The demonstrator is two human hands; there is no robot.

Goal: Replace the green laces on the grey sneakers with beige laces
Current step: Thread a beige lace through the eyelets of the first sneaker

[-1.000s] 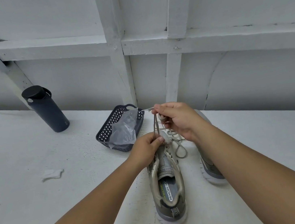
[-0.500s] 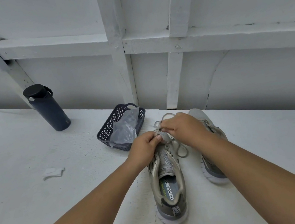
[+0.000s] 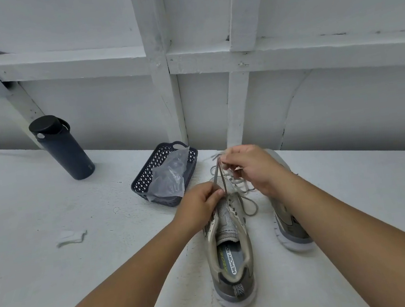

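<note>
My left hand (image 3: 199, 205) steadies the near sneaker (image 3: 229, 248) at its toe end on the table (image 3: 46, 201). My right hand (image 3: 250, 167) pinches the lace (image 3: 219, 177), lifted taut. I judge I'm mid-lacing; next I must draw slack through and find the following eyelet.

Both forearms bare, entering from 6–7 o'clock (left) and 4–5 o'clock (right), converging near frame centre. Left hand (image 3: 199, 205) low, knuckles up, fingers curled, thumb and index tips pinched together. Right hand (image 3: 253, 168) raised just above, at about 1 o'clock from the left, wrist bent, fingers curled in a pinch, back of hand facing camera.
</note>
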